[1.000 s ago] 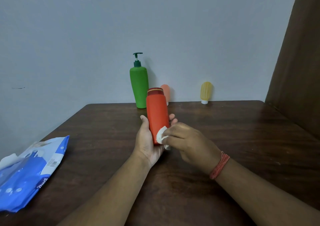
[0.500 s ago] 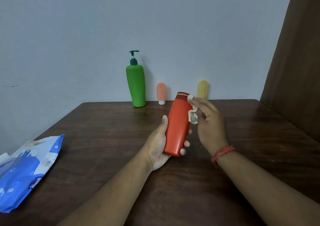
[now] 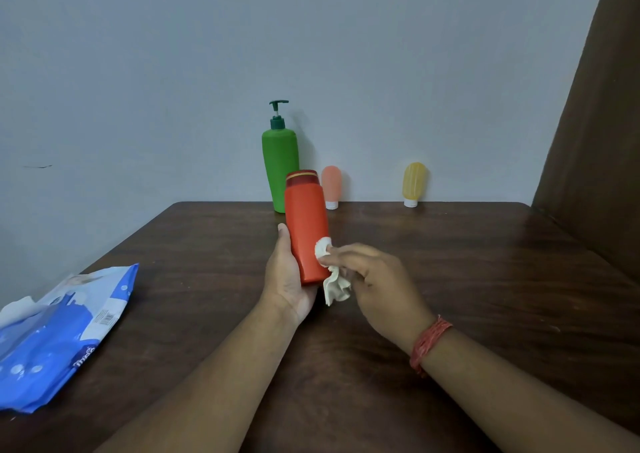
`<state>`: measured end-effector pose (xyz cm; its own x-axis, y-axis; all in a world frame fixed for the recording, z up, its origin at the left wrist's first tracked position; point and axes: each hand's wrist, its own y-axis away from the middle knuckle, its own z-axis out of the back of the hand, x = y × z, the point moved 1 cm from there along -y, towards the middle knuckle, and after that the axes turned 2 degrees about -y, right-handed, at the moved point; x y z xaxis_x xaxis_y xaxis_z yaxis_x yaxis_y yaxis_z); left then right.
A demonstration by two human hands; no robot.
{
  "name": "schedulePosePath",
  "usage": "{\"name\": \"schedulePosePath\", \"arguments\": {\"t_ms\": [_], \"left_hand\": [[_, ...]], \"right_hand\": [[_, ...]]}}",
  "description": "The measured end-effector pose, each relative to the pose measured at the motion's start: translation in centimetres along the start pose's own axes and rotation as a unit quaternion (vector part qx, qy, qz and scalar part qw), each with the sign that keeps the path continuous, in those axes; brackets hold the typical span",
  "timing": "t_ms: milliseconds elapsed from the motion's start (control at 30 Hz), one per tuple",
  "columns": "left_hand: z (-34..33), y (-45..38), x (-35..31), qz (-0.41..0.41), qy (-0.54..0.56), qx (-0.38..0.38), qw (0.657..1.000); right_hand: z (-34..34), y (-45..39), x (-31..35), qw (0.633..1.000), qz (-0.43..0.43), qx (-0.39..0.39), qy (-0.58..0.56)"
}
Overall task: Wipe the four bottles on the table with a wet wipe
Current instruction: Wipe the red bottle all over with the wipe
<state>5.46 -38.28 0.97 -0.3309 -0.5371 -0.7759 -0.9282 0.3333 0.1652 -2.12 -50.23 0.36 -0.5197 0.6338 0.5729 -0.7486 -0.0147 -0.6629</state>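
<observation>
My left hand [image 3: 289, 279] grips the lower part of an orange-red bottle [image 3: 306, 224] and holds it upright above the dark wooden table [image 3: 450, 279]. My right hand [image 3: 377, 286] pinches a crumpled white wet wipe [image 3: 330, 272] against the bottle's lower right side. At the back edge by the wall stand a green pump bottle [image 3: 280, 165], a small pink tube bottle [image 3: 331, 185] partly hidden behind the orange-red one, and a small yellow tube bottle [image 3: 413, 184].
A blue wet-wipe pack [image 3: 55, 334] lies at the table's left front edge, its flap open. A grey wall runs behind the table, and a brown curtain [image 3: 602, 140] hangs at the right.
The right hand has slid the wipe from the bottle's cap end down to its lower side. The left hand has brought the tilted bottle back upright.
</observation>
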Motion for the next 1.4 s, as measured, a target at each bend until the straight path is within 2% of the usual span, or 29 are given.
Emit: {"name": "schedulePosePath", "arguments": {"t_ms": [133,300,433,633,833,900,1067,1133,1200,1267,1400], "left_hand": [[0.4,-0.2,-0.3,-0.005,0.015,-0.010,1.000],[-0.6,0.5,0.3,0.002,-0.033,0.055,0.998],[-1.4,1.2,0.9,0.009,-0.091,0.097,0.991],[-2.2,2.1,1.8,0.025,-0.135,0.154,0.978],[-2.3,2.4,2.3,0.031,-0.217,0.198,0.955],[-2.2,2.4,2.2,0.022,-0.217,0.189,0.957],[-1.7,1.9,1.9,-0.005,-0.205,0.151,0.967],[-1.8,2.2,1.9,-0.004,-0.224,0.162,0.961],[-2.0,2.6,2.1,-0.003,-0.258,0.189,0.947],[-2.3,2.9,2.3,-0.002,-0.283,0.208,0.936],[-2.2,2.7,2.2,-0.001,-0.245,0.173,0.954]], "right_hand": [[0.0,0.0,0.2,0.998,-0.050,-0.001,-0.049],[0.7,-0.4,0.1,0.987,-0.112,-0.070,-0.089],[1.8,-1.0,-0.6,0.973,-0.133,-0.156,-0.105],[3.7,-1.6,-1.5,0.964,-0.145,-0.210,-0.078],[6.0,-2.2,-2.7,0.904,-0.181,-0.324,-0.210],[5.4,-2.0,-2.5,0.901,-0.191,-0.313,-0.234],[2.9,-1.4,-2.4,0.880,-0.261,-0.230,-0.324],[3.6,-2.0,-2.6,0.847,-0.258,-0.264,-0.383],[5.1,-2.6,-2.9,0.795,-0.246,-0.335,-0.442],[6.4,-2.7,-3.2,0.771,-0.234,-0.366,-0.466],[5.2,-2.0,-2.4,0.794,-0.245,-0.299,-0.470]]}}
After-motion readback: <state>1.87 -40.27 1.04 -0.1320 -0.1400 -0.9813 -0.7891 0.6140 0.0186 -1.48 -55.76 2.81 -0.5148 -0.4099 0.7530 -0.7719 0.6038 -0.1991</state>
